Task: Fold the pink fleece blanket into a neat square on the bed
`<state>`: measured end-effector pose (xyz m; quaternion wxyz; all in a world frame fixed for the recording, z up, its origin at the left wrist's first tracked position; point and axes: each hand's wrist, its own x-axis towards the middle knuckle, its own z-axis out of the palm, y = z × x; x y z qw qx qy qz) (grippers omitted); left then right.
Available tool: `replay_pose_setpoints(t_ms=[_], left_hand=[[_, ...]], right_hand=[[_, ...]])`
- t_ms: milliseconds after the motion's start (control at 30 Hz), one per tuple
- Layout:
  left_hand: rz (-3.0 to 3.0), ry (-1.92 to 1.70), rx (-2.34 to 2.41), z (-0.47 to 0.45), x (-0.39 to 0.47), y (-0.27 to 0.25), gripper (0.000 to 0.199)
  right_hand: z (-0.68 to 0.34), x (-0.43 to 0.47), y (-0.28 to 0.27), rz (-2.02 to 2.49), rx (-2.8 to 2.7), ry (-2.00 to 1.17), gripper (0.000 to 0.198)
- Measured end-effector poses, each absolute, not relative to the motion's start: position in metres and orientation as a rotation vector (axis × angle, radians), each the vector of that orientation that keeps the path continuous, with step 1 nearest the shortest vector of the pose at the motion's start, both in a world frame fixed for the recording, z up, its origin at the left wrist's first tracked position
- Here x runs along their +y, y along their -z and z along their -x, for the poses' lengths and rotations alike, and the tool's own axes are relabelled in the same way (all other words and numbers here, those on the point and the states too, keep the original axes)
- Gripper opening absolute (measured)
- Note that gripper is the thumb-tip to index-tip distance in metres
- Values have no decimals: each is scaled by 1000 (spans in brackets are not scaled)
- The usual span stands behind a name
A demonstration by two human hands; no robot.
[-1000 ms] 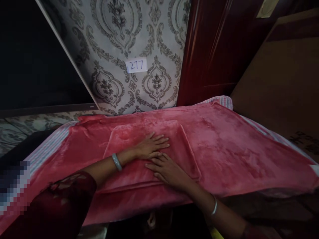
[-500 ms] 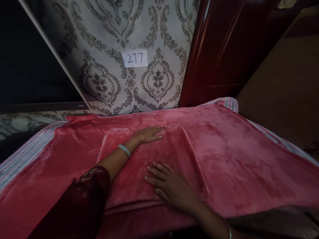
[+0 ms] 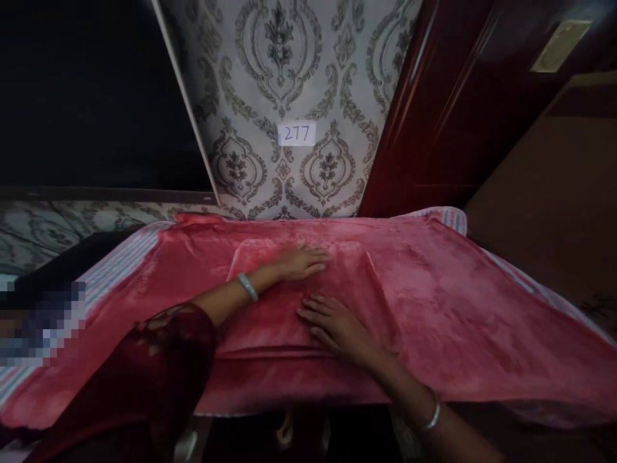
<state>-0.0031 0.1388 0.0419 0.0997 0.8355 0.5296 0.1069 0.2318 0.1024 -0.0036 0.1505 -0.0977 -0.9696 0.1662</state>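
Note:
A folded piece of red plush fabric (image 3: 270, 328) lies flat in the middle of a larger red-pink plush cloth (image 3: 457, 308), which drapes over a table. Near the far edge of the folded piece, my left hand (image 3: 303, 260) rests flat with its fingers stretched to the right. Closer to me, my right hand (image 3: 335, 325) lies on the same piece, palm down, fingers pointing left and slightly apart. Neither hand grips anything. Bracelets circle both wrists, and a dark red sleeve (image 3: 168, 354) covers my left upper arm.
Patterned wallpaper (image 3: 270, 77) with a paper label (image 3: 297, 133) reading 277 rises behind the table. A large dark screen (image 3: 87, 96) is at the left. On the right are a dark red door (image 3: 434, 109) and a brown panel (image 3: 554, 167). Striped cloth (image 3: 116, 267) edges the left side.
The view has tilted up and shifted left, showing more of the screen and the near table edge. Both hands stay flat on the folded fabric, with little visible movement over it.

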Motion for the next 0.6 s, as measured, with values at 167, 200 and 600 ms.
replay_pose_setpoints(t_ms=[167, 200, 600], left_hand=[[-2453, -297, 1379, 13, 77, -42, 56], [-2446, -273, 1431, 20, 73, -39, 55], [-2292, -142, 1862, 101, 138, -9, 68]], right_hand=[[-188, 93, -14, 24, -2805, -476, 43], [-180, 92, -13, -13, -2824, -460, 43], [-172, 98, 4, -34, -2949, -600, 50]])
